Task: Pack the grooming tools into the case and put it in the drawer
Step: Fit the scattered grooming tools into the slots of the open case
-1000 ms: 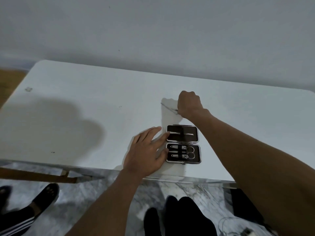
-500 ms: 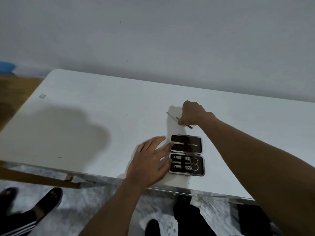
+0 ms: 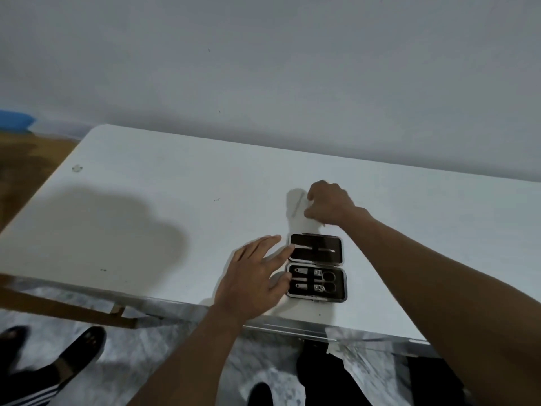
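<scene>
One white table [image 3: 146, 230] carries one open case [image 3: 316, 266], lying flat near the front edge with its two halves spread. The far half holds one thin tool [image 3: 314, 249]; the near half holds what look like four, though they are too small to name. The left hand [image 3: 253, 278] lies open and flat, fingertips touching the case's left side. The right hand [image 3: 329, 205] is curled just beyond the case; a blurred thin tool [image 3: 297, 204] shows beside it, and I cannot tell whether it is gripped.
</scene>
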`<state>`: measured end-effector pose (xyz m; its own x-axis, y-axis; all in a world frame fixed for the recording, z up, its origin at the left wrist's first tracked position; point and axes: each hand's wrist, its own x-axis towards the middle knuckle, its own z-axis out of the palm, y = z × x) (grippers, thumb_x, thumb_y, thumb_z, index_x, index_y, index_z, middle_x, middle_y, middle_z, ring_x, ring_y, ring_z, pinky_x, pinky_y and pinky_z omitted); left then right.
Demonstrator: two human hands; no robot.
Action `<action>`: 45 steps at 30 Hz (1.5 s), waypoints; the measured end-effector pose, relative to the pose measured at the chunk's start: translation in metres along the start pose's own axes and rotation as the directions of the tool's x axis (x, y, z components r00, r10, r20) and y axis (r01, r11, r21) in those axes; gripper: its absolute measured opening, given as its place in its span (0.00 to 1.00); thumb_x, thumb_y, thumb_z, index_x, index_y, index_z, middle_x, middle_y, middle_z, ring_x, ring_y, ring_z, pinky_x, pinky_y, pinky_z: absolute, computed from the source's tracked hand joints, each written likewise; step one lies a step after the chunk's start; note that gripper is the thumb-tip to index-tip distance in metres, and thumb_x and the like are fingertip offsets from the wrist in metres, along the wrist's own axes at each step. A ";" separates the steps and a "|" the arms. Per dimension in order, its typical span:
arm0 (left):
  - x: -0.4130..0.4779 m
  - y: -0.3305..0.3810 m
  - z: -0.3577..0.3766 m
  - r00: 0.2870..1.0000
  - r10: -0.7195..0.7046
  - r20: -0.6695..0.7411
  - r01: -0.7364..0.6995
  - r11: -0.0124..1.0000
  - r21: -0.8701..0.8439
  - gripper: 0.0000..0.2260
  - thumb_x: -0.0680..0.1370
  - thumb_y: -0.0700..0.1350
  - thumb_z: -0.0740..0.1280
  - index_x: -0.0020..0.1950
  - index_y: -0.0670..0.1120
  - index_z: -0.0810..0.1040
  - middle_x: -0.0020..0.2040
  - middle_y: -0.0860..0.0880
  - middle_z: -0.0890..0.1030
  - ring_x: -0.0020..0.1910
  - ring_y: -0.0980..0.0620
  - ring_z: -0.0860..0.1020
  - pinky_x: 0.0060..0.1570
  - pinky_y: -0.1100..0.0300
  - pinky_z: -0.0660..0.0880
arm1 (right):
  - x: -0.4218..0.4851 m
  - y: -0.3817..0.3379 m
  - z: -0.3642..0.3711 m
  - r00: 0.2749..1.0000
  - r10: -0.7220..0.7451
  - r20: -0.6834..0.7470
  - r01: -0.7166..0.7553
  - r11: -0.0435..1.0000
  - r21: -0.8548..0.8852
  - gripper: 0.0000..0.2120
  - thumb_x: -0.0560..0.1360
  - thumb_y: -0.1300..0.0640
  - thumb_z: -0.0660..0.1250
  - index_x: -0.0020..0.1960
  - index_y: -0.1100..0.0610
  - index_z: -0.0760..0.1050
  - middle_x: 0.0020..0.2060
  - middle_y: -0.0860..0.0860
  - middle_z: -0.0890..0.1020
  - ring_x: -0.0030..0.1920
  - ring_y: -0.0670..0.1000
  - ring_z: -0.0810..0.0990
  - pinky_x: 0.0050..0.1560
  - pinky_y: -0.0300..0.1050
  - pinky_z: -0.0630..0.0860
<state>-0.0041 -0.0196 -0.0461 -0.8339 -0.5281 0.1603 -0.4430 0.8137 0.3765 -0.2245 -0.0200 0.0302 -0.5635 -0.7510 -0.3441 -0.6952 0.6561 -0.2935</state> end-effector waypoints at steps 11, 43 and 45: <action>0.000 -0.005 0.007 0.999 0.020 0.042 -0.021 1.000 0.021 0.24 0.78 0.59 0.54 0.73 0.55 0.67 0.73 0.51 0.69 0.72 0.50 0.64 0.68 0.51 0.61 | -0.082 0.065 0.003 0.976 0.211 -0.052 -0.088 0.604 0.792 0.07 0.70 0.72 0.68 0.42 0.61 0.75 0.35 0.61 0.80 0.35 0.58 0.82 0.44 0.52 0.84; 0.002 -0.013 0.008 0.994 0.083 0.070 -0.090 0.990 0.104 0.23 0.79 0.59 0.53 0.74 0.57 0.65 0.73 0.50 0.68 0.71 0.49 0.65 0.67 0.48 0.64 | -0.088 0.081 0.021 0.967 -0.225 -0.124 0.196 0.959 -0.205 0.05 0.73 0.67 0.66 0.47 0.60 0.78 0.43 0.59 0.83 0.47 0.61 0.79 0.40 0.46 0.70; 0.002 -0.014 0.007 0.994 0.084 0.073 -0.092 0.990 0.108 0.23 0.80 0.59 0.52 0.74 0.56 0.64 0.73 0.50 0.68 0.71 0.48 0.65 0.67 0.48 0.64 | -0.086 0.079 0.022 0.962 -0.242 -0.128 0.212 0.954 -0.212 0.08 0.72 0.69 0.64 0.47 0.59 0.78 0.44 0.59 0.83 0.46 0.61 0.79 0.42 0.48 0.72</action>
<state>-0.0020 -0.0297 -0.0576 -0.8901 -0.4384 0.1244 -0.3973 0.8802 0.2595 -0.2210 0.0983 0.0165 -0.4308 -0.8907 -0.1452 -0.8774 0.4510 -0.1634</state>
